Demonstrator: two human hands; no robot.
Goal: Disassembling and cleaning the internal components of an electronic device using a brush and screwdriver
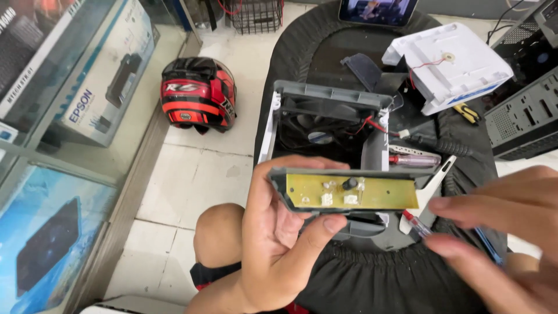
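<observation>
My left hand (273, 232) grips a narrow grey plastic panel with a yellow circuit board (354, 193) set into it, held level in front of me. Small components, one black and several pale, sit on the board. My right hand (500, 232) pinches a small screwdriver with a clear and red handle (417, 224) just right of the board. Behind the board stands an opened grey and white device housing with a black fan (325, 125) inside and red wires.
A white plastic cover (450, 67) lies at the back right on a round black seat. A second screwdriver (415, 160) lies beside the housing. A red and black helmet (197, 94) sits on the tiled floor. A glass display case (70, 104) stands left, computer cases right.
</observation>
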